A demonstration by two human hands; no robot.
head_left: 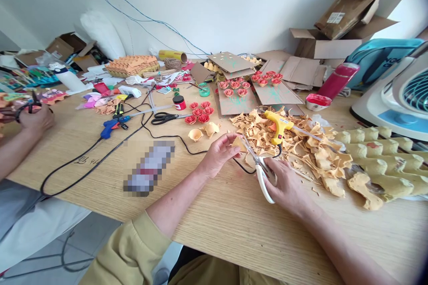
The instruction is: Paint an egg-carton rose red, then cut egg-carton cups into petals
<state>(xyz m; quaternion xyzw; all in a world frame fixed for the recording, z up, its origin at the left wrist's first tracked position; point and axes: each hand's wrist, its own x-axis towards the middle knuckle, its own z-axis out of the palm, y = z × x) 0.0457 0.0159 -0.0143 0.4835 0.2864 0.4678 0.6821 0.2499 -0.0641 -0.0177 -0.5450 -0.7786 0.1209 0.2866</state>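
The left hand (217, 155) pinches a small carton piece (237, 144) between thumb and fingertips, while the right hand (288, 183) grips the scissors (257, 161) by their white handles. The piece sits at the left hand's fingertips, above the table (234, 227), with the scissor blades along its right edge; whether they cut into it cannot be told. It is peach-coloured, thin and matte, partly hidden by the fingers. Just beyond the right hand spreads a heap of peach scraps (326, 160), torn and curled, with a yellow glue gun (279, 127) lying on it. Past the left hand lie two peach cups (195, 135), then a cluster of red paper roses (197, 111). Farther back, more red roses stand on cardboard sheets (281, 92).
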